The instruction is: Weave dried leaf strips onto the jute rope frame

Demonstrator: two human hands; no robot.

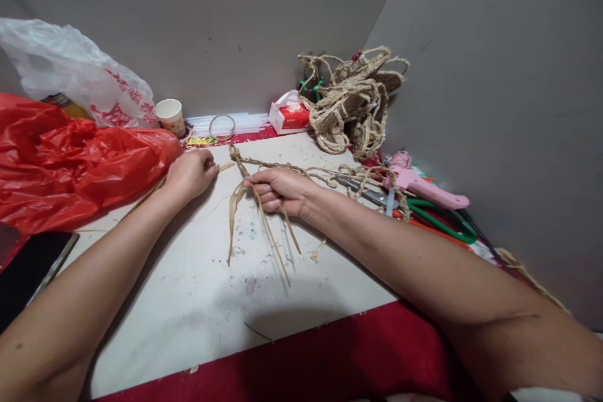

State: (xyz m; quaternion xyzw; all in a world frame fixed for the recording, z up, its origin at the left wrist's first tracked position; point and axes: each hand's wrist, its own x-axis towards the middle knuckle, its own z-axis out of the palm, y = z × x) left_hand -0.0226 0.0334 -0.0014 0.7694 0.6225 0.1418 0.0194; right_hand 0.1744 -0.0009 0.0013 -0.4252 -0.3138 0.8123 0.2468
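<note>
My right hand [282, 191] is closed on the end of a straw braid [240, 163], pinched between thumb and fingers. Loose flat straw strands [268, 229] fan out below it toward the front of the white board. The braid's finished part runs from a small knot off to the right behind my hand. My left hand [191, 174] rests near the red bag, its fingers curled around a straw strip [227, 166]. One end of that strip sticks out toward the braid; more straw trails behind the wrist.
A red plastic bag [85, 169], a white bag [80, 69] and a phone [38, 270] lie left. A paper cup [169, 116], clear sticks [245, 122] and a tissue pack [291, 114] line the back. Coiled straw rope [351, 100], a pink glue gun [431, 188] and green-handled scissors [440, 217] sit right.
</note>
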